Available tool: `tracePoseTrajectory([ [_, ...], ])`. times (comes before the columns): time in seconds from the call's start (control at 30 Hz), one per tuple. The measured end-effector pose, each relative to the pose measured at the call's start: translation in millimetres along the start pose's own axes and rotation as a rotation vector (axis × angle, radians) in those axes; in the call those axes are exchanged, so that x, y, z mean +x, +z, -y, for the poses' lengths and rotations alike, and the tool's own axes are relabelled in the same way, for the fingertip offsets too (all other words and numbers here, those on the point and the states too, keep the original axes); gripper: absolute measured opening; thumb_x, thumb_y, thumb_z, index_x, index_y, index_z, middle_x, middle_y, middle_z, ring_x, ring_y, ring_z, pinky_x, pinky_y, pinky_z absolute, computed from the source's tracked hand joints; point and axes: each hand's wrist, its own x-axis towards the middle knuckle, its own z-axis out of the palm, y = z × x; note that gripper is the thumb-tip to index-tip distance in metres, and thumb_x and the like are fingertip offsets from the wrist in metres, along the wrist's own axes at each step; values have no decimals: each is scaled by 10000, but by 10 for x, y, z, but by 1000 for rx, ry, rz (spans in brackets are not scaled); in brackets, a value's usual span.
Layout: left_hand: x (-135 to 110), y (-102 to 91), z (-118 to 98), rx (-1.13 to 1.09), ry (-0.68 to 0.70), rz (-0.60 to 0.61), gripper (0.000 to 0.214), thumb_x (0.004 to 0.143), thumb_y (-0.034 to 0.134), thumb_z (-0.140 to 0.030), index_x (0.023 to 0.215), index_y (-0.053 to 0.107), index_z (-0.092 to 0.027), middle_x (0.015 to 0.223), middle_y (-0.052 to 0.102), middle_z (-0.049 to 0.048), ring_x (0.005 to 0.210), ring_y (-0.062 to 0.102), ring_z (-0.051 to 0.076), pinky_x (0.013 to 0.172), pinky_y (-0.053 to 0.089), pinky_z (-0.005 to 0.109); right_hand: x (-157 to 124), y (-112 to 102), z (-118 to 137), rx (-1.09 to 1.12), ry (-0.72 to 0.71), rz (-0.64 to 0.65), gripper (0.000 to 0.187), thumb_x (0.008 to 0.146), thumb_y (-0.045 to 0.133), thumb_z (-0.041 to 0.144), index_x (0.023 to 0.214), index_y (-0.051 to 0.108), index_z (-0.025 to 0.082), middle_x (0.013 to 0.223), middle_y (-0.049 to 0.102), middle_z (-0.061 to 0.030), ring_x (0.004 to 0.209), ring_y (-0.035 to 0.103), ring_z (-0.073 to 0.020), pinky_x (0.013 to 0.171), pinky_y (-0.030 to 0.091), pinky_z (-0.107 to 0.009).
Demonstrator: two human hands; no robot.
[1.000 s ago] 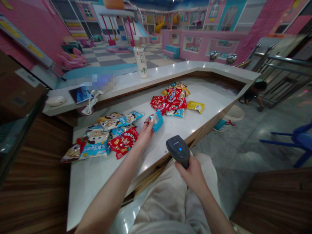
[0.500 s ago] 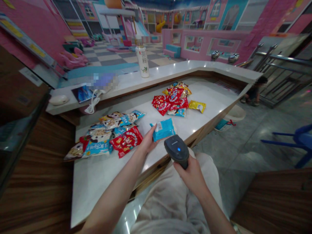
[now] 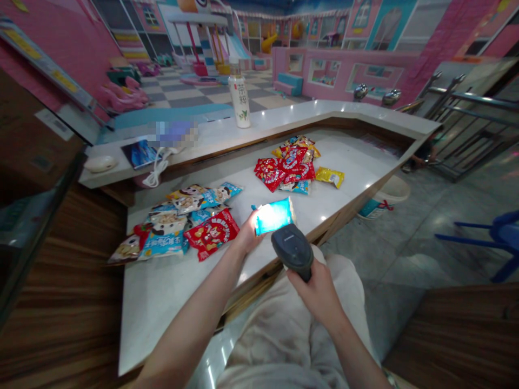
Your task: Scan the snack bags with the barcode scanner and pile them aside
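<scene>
My left hand (image 3: 249, 233) is closed on the left end of a blue snack bag (image 3: 274, 217), just above the white counter (image 3: 162, 313). Bright light from the scanner washes out the bag's face. In my right hand (image 3: 315, 283), fingers wrapped round its handle, is a dark grey barcode scanner (image 3: 292, 247) with its head toward the bag. To the left of my left hand lies a red snack bag (image 3: 212, 233), beside a pile of blue and white snack bags (image 3: 166, 237). Farther back is another pile of red snack bags (image 3: 290, 165), with a small yellow bag (image 3: 330, 176) at its right.
A raised ledge (image 3: 279, 114) runs behind the counter and carries a bottle (image 3: 240, 100), a white cable (image 3: 156, 173) and a pale mouse-shaped object (image 3: 100, 164). On the floor at right stand a white bucket (image 3: 389, 197) and a blue chair (image 3: 498, 232). A person crouches near the railing.
The scanner's light has come on and brightly lights the blue bag, hiding its barcode. The blue lamp on the scanner's top has gone out. Both hands stay nearly in place.
</scene>
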Motion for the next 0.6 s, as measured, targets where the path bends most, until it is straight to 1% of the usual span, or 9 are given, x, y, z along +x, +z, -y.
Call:
tracePoseTrajectory([
  [0.1,1,2,-1,14,1,-3,333,982,533,-353,1207,685,-160,1114,771,46,1066,717,198,1052,501,337,-11,0,-13,3,-1,-1,156,815,633,255,931,694,170,823,762,-57,783,704,-247,675,500,-275],
  [0.2,19,-48,8,22,-10,-1,348,970,551,-378,1184,689,-141,1073,775,72,994,736,209,1018,521,350,-18,4,-27,-5,1,-9,151,810,635,263,916,690,172,806,756,-52,765,697,-245,671,496,-276],
  [0.3,40,-97,18,32,-31,-28,349,946,592,-379,1156,692,-119,1019,778,91,922,746,212,974,541,343,-13,3,-19,-11,7,-14,159,806,628,267,912,690,166,795,752,-55,755,693,-246,671,492,-279],
  [0.4,52,-100,25,21,-15,-26,336,939,598,-361,1166,690,-131,1011,778,80,941,740,214,978,534,345,-6,-8,8,0,12,-10,159,808,618,265,906,691,164,792,750,-56,751,690,-244,671,492,-278],
  [0.5,54,-68,29,9,30,7,311,960,545,-322,1191,686,-169,1034,777,50,992,726,207,1001,516,345,-10,-22,30,3,10,-2,144,814,618,262,894,692,169,784,746,-47,740,686,-234,665,490,-269],
  [0.6,56,-42,33,31,68,86,311,971,504,-305,1189,688,-181,1056,776,38,1022,715,208,1014,504,348,-18,-31,39,-8,1,6,132,817,617,265,874,691,171,776,738,-42,736,682,-230,663,486,-267],
])
